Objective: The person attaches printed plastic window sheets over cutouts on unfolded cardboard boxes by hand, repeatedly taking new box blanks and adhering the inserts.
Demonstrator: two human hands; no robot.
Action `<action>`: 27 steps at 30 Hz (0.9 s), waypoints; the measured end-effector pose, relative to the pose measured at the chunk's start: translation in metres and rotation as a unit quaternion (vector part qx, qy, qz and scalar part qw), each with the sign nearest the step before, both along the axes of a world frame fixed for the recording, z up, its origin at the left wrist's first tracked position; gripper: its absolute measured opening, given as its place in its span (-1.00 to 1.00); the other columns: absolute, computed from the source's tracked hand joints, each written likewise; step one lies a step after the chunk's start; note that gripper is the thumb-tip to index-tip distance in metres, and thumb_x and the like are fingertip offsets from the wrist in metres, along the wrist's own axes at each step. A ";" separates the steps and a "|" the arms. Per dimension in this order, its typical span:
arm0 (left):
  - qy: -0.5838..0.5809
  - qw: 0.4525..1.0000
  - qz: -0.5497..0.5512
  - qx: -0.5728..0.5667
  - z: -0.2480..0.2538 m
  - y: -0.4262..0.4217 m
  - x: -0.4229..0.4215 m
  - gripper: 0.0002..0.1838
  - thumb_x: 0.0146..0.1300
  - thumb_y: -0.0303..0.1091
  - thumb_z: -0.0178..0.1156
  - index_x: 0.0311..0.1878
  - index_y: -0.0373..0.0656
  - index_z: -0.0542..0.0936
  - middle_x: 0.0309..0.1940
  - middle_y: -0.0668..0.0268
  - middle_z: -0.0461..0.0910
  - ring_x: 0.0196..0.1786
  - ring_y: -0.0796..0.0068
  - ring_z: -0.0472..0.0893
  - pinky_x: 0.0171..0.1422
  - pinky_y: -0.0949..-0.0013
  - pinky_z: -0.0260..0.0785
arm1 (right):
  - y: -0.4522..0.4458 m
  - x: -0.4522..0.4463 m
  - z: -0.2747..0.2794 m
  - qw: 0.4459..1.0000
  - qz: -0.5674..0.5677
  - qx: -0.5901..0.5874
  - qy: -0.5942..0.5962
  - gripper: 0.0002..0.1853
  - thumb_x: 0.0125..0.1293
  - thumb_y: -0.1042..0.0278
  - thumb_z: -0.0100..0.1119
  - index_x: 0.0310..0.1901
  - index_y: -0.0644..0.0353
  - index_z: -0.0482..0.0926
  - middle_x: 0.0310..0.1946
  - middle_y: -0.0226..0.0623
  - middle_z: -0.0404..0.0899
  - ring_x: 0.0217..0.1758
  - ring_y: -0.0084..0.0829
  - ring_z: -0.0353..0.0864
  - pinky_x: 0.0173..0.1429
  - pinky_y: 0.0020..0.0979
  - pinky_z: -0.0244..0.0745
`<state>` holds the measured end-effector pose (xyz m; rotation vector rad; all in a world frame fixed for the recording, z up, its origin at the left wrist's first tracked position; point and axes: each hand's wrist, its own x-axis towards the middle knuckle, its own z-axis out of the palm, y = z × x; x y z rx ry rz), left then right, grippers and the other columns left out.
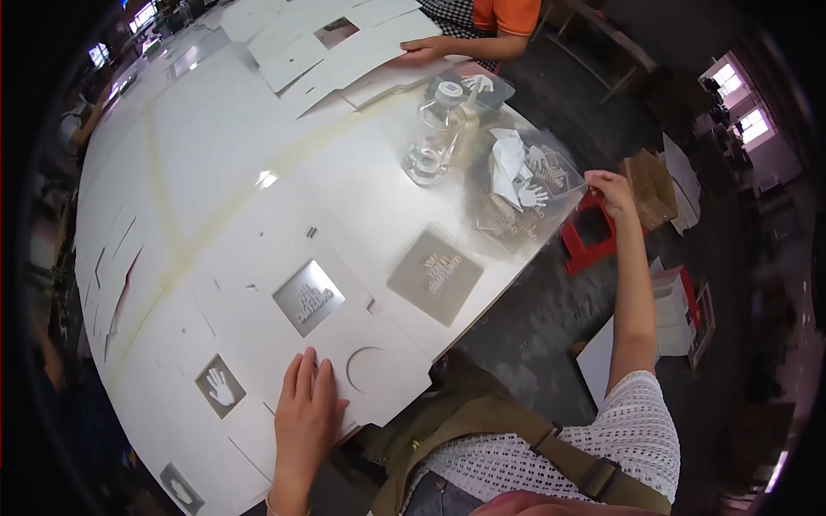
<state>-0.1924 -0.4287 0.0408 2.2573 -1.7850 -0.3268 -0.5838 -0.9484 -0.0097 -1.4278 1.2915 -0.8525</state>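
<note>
The clear plastic container (568, 203) lies at the upper right of the frame, on the table's edge, with a white hand-shaped cutout (533, 196) and lettering pieces in it; the right hand (609, 191) appears to pinch its outer corner between thumb and fingers. The left hand's (303, 411) grip is released, fingers resting flat on the white sheet (391, 331) at lower centre. A level pull on the container, with the pinch kept firm at the rim, should avoid tipping the loose pieces; a flat left palm should steady the sheet without bending it. Between the hands lies a square lettered panel (435, 275); left of it sits a square lettered window (308, 297). Beyond, at upper right, stands a bottle (467, 125), and a co-worker's hand (426, 49) touches another white sheet.
</note>
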 end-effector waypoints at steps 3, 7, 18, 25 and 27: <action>0.085 0.996 0.015 -0.022 0.007 0.010 0.010 -0.47 -0.04 -0.53 0.33 0.09 -0.20 0.51 0.27 0.10 0.37 0.22 0.04 0.44 0.25 0.17 0.36 | 0.001 0.004 -0.022 0.988 -0.012 -0.112 0.104 -0.85 0.11 0.48 0.30 -0.29 0.36 0.70 -0.47 -0.36 0.66 -0.42 -0.60 0.57 -0.30 -0.55 0.45; 0.001 0.979 0.179 -0.102 0.017 0.060 0.048 -0.64 0.06 -0.61 0.22 -0.01 -0.23 0.58 0.09 0.10 0.53 0.13 0.07 0.53 0.20 0.21 0.39 | 0.019 0.018 0.004 0.921 -0.065 -0.295 0.245 -0.78 0.20 0.29 0.29 -0.22 0.28 0.71 -0.35 -0.32 0.72 -0.27 -0.57 0.62 -0.15 -0.51 0.49; -0.087 0.663 0.728 -0.153 -0.045 0.382 0.173 -0.52 0.09 -0.01 0.33 -0.06 -0.18 0.64 -0.29 0.16 0.66 -0.24 0.26 0.64 -0.09 0.32 0.47 | 0.155 0.226 0.061 0.814 0.256 -0.470 0.226 -0.82 0.33 0.40 0.17 -0.12 0.28 0.65 -0.23 -0.15 0.66 -0.20 -0.34 0.63 -0.12 -0.41 0.53; -0.064 0.653 0.754 -0.024 -0.060 0.412 0.204 -0.43 -0.18 0.09 0.48 -0.21 -0.17 0.65 -0.25 0.12 0.66 -0.17 0.23 0.65 -0.07 0.26 0.49 | 0.257 0.327 0.099 0.683 0.497 -0.518 0.135 -0.90 0.27 0.53 0.24 -0.23 0.37 0.65 -0.36 -0.17 0.65 -0.39 -0.36 0.59 -0.32 -0.44 0.50; 0.048 0.648 0.758 -0.061 -0.045 0.411 0.210 -0.51 -0.22 -0.01 0.53 -0.33 -0.18 0.66 -0.35 0.16 0.67 -0.28 0.30 0.66 -0.16 0.31 0.49 | 0.265 0.338 0.093 0.672 0.538 -0.486 0.150 -0.87 0.28 0.53 0.22 -0.17 0.37 0.63 -0.35 -0.17 0.63 -0.38 -0.38 0.58 -0.35 -0.45 0.48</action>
